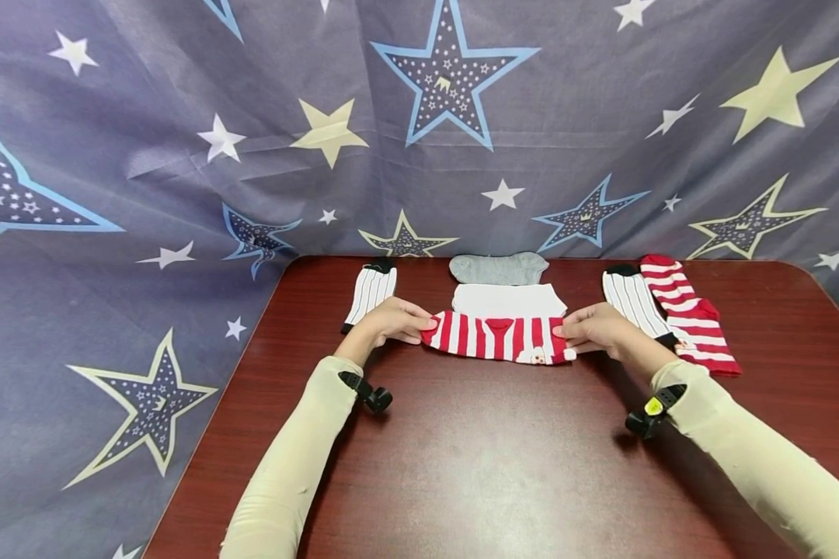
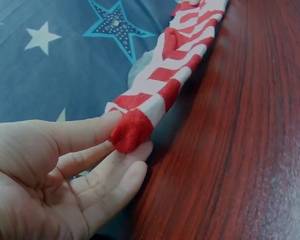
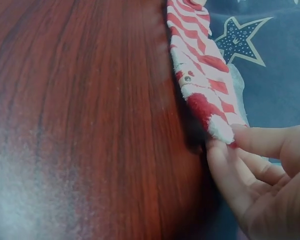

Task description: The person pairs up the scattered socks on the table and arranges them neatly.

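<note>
A red-and-white striped sock (image 1: 489,338) is stretched sideways between both hands, just in front of a white sock (image 1: 506,299). The left hand (image 1: 395,320) pinches its red left end; in the left wrist view, thumb and fingers of that hand (image 2: 65,170) hold the red tip (image 2: 132,131). At the other end, the right hand (image 1: 594,330) pinches the corner beside a fuzzy white patch. The right wrist view shows that hand (image 3: 270,170) gripping the sock (image 3: 202,75) near a small face decoration (image 3: 186,78).
Behind the white sock lies a grey sock (image 1: 499,269). A white sock with dark stripes (image 1: 374,295) is at the left, a similar one (image 1: 632,299) at the right beside another red-and-white sock (image 1: 702,330). The brown table (image 1: 489,466) meets a starry curtain (image 1: 405,186).
</note>
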`<state>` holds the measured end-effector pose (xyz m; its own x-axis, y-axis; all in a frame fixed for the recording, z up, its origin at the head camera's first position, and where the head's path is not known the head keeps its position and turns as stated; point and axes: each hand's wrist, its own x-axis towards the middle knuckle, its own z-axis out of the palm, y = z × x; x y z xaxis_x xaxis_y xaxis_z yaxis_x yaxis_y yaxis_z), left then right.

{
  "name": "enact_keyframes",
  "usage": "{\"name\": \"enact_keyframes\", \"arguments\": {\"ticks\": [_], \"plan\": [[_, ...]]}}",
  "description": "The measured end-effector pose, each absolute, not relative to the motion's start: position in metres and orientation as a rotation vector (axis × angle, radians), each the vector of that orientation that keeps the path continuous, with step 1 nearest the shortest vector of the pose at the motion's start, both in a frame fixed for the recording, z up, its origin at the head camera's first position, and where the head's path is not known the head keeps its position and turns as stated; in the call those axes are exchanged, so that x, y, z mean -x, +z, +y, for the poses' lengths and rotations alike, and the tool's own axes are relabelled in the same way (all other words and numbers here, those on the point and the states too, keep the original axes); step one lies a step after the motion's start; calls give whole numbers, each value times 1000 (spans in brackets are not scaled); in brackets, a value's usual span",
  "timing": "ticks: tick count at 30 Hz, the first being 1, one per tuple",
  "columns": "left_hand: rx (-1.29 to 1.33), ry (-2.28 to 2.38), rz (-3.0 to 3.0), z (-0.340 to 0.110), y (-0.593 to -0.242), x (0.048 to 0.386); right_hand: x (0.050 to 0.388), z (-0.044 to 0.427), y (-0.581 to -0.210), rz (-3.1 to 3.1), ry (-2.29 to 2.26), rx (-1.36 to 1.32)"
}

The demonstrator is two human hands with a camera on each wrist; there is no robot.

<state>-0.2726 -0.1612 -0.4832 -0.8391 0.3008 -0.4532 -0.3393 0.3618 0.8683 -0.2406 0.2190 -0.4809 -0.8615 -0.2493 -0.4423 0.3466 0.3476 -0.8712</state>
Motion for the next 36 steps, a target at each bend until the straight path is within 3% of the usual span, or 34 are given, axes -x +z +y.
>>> {"name": "enact_keyframes", "arguments": {"ticks": [36], "plan": [[152, 1416, 2284, -146, -485, 271, 238, 208, -476, 2385, -1356, -36]]}}
